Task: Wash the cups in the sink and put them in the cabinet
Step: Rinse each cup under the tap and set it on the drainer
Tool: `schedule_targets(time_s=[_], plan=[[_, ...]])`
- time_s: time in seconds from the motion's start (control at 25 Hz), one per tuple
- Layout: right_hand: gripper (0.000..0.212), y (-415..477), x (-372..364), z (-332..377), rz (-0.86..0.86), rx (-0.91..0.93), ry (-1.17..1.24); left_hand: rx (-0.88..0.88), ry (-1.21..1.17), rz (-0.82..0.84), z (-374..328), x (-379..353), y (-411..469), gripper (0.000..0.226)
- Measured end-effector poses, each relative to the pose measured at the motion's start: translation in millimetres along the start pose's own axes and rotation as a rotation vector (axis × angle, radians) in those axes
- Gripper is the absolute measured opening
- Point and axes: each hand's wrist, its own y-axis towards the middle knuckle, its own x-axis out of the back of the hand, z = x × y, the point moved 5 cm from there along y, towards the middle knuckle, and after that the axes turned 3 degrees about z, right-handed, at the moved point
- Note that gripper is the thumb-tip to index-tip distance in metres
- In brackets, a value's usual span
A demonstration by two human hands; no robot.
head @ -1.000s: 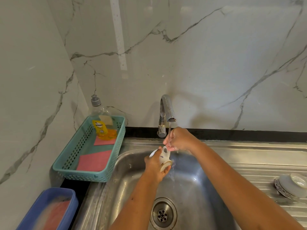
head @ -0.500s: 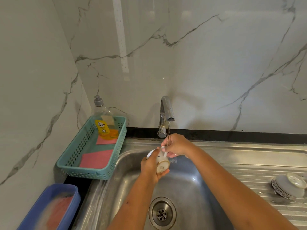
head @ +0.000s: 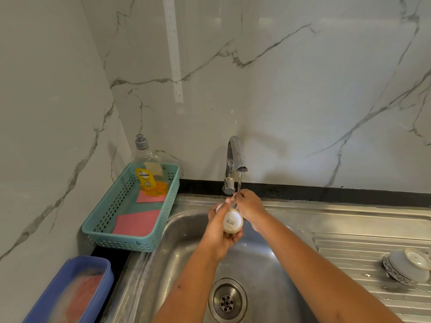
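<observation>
Cup one (head: pixel 232 222) sits gripped; cup two (head: pixel 407 264) lies upturned.

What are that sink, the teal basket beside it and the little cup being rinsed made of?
The sink looks like stainless steel: brushed grey metal with soft reflections. The basket seems moulded plastic, matte teal with a grid of holes. The cup, held in the left hand, is likely glazed ceramic: glossy white with a printed mark on its base.
</observation>
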Motion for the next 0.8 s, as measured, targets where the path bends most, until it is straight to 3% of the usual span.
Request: schedule_targets(time_s=[0.08,0.28,0.48,0.64,0.8], plan=[[0.021,-0.1,4.6,-5.5,-0.025,0.002,0.032,-0.042,0.027,0.037,-5.0,-7.1,-1.8,0.048],[0.023,-7.2,22.5,-13.9,-0.166,0.261,-0.086,-0.109,0.142,0.011,-13.3,-23.0,-4.1,0.04],[0.044,-9.4,18.4,-30.6,-0.082,0.098,0.017,-0.19,0.282,-0.086,-20.8,-27.0,-7.6,0.006],[0.061,-12.8,15.7,-32.4,-0.134,0.001,0.066,-0.245,0.575,-0.169,-26.8,-23.6,-3.1,0.023],[0.053,-16.9,5.5,-32.0,-0.017,-0.286,0.368,-0.445,0.671,-0.099,-46.0,-29.6,-8.3,0.014]])
